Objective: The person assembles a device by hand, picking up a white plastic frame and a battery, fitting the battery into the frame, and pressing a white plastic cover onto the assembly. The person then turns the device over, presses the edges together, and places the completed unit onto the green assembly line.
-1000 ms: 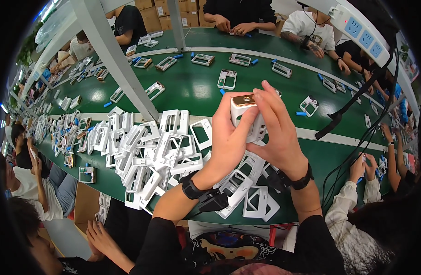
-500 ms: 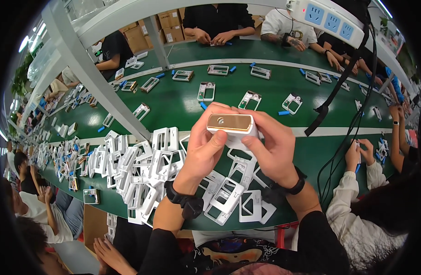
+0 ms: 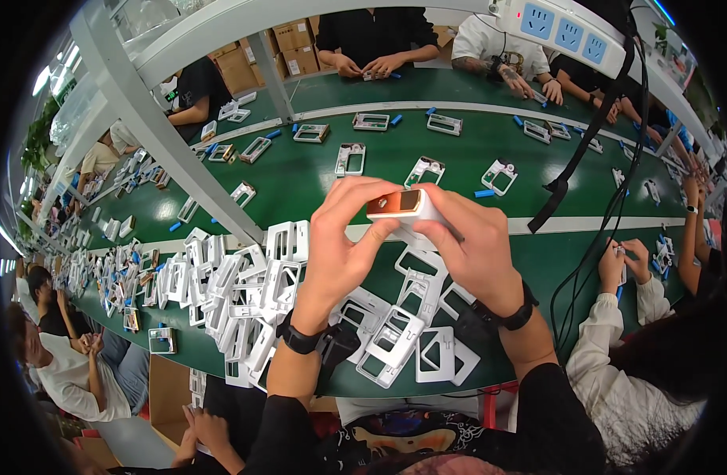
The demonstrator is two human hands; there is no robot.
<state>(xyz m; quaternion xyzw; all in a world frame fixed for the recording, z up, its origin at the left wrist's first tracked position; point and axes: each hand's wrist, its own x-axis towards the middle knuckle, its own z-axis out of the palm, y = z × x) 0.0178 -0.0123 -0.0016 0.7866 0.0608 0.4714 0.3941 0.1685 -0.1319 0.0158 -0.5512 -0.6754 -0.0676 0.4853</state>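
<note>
Between my two hands, above the near edge of the green bench, is a white plastic casing with a shiny copper-gold end panel. A small round opening shows near the left end of that panel. My left hand grips its left side, fingers over the top and thumb below. My right hand closes round the right side, thumb along the near face. The casing's underside is mostly hidden. Below my hands lie several loose white plastic frames, and a large heap of similar frames rises to the left.
Beyond a pale rail, a green belt carries spaced-out white housings and blue cylinders. A grey metal post crosses the left side. A power strip, black strap and cables hang at the right. Co-workers sit on all sides.
The casing has turned and tilted, its copper-gold panel now slanting with the right end raised. My left hand has shifted its hold. Pieces on the belt have slid slightly left.
</note>
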